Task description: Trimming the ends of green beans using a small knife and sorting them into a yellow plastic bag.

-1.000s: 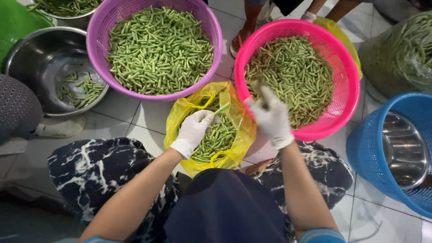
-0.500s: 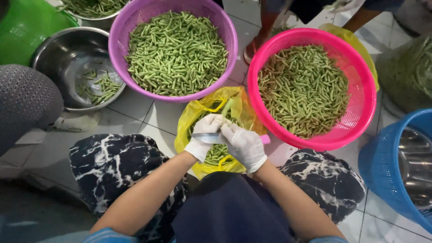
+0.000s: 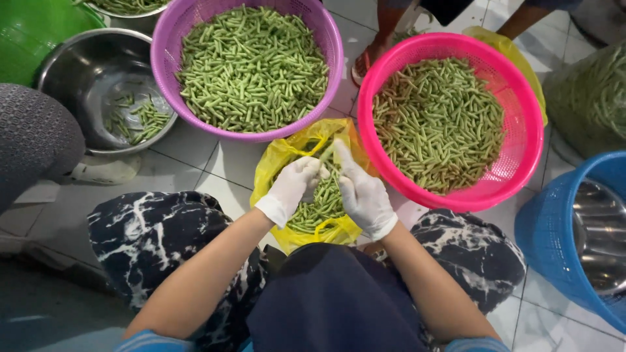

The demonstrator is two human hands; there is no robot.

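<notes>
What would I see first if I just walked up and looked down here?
Two big bright baskets heaped with cut green beans: a purple basket at the top middle and a pink basket to its right. Just below them, the left hand and right hand, both in white gloves, work a bean over a yellow bag of beans.

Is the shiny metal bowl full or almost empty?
Almost empty: the metal bowl holds only a few beans, and its bare bottom shows.

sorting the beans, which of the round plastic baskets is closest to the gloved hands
The pink basket: its rim lies just right of the right hand; the purple basket sits farther up.
</notes>
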